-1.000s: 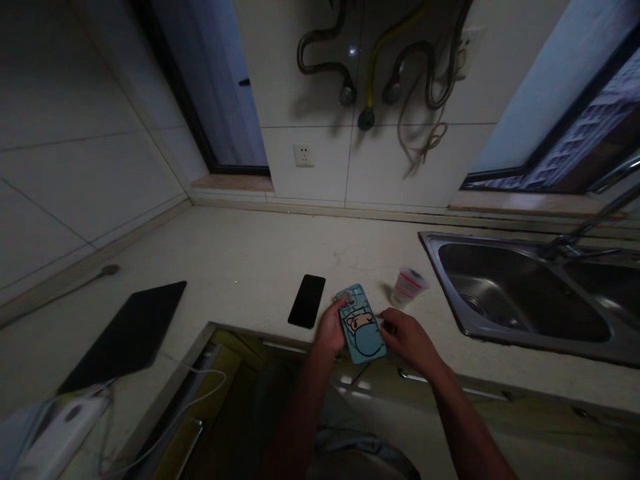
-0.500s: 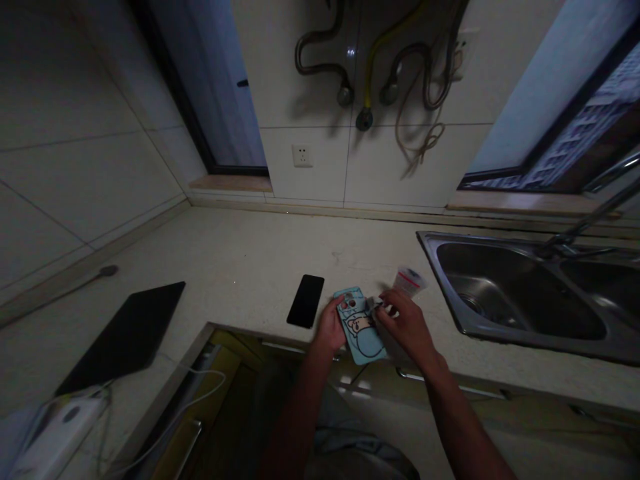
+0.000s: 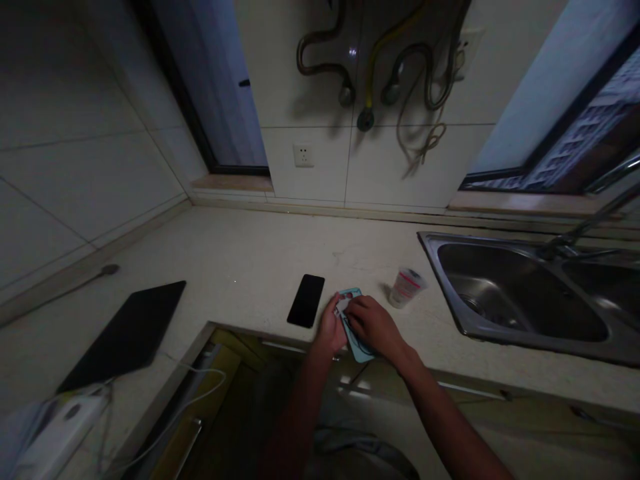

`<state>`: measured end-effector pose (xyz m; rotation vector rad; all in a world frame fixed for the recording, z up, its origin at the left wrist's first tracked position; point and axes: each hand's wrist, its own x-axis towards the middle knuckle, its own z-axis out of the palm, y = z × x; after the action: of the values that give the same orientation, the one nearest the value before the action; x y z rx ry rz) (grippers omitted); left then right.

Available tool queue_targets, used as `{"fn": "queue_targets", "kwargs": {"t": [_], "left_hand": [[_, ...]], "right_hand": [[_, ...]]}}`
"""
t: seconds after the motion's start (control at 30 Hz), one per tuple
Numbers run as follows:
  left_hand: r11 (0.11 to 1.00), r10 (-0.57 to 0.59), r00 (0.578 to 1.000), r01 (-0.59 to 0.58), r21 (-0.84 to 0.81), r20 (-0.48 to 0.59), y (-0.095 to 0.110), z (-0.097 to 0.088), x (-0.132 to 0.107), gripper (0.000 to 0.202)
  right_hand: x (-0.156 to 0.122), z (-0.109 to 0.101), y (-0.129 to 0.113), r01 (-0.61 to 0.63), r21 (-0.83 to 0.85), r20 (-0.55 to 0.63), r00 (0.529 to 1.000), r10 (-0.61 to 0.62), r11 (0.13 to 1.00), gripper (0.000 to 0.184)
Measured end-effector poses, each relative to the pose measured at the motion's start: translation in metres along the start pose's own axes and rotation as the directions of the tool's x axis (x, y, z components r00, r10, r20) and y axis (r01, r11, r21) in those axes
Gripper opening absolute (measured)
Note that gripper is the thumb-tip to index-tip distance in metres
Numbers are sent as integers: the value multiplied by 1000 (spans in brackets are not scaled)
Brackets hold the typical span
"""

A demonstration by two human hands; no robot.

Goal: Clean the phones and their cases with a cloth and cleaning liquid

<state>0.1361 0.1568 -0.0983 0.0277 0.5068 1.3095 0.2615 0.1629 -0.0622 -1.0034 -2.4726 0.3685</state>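
Observation:
My left hand [image 3: 331,327] is wrapped around the left edge of a light-blue phone case [image 3: 361,354] with a cartoon drawing, held over the counter's front edge. My right hand [image 3: 371,323] lies across the case with fingers curled, pinching a small crumpled whitish piece, like a wipe [image 3: 343,305], against the camera-hole end. Much of the drawing is covered by that hand. Left of the case a black smartphone [image 3: 306,301] rests flat on the counter. To the right stands a clear plastic cup [image 3: 405,287] with red print; its contents are unclear.
A steel double sink [image 3: 453,313] with a faucet is set into the counter [image 3: 260,253] at right. At left lie a dark flat panel [image 3: 127,333], a white box [image 3: 63,427] and a white cable [image 3: 200,397]. Pipes hang on the wall behind.
My right hand has moved left and down onto the case, bringing the whitish piece to the camera holes. The cup is now uncovered. My left hand stays about where it was.

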Motion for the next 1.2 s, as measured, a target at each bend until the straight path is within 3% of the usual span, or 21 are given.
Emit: {"fn": "queue_targets", "kwargs": {"t": [0.27, 0.57, 0.8, 1.2], "left_hand": [[998, -46, 999, 44, 48, 21, -1, -2, 3, 29], [997, -22, 999, 20, 75, 26, -2, -1, 1, 29], [995, -73, 997, 71, 63, 36, -4, -1, 2, 36], [998, -50, 998, 48, 45, 39, -3, -2, -1, 43]], "right_hand": [[-13, -9, 2, 84, 68, 74, 993, -89, 994, 16], [-10, -12, 23, -78, 33, -7, 997, 79, 996, 23], [0, -10, 15, -117, -13, -58, 992, 116, 993, 24], [15, -4, -1, -39, -76, -43, 998, 35, 996, 25]]}}
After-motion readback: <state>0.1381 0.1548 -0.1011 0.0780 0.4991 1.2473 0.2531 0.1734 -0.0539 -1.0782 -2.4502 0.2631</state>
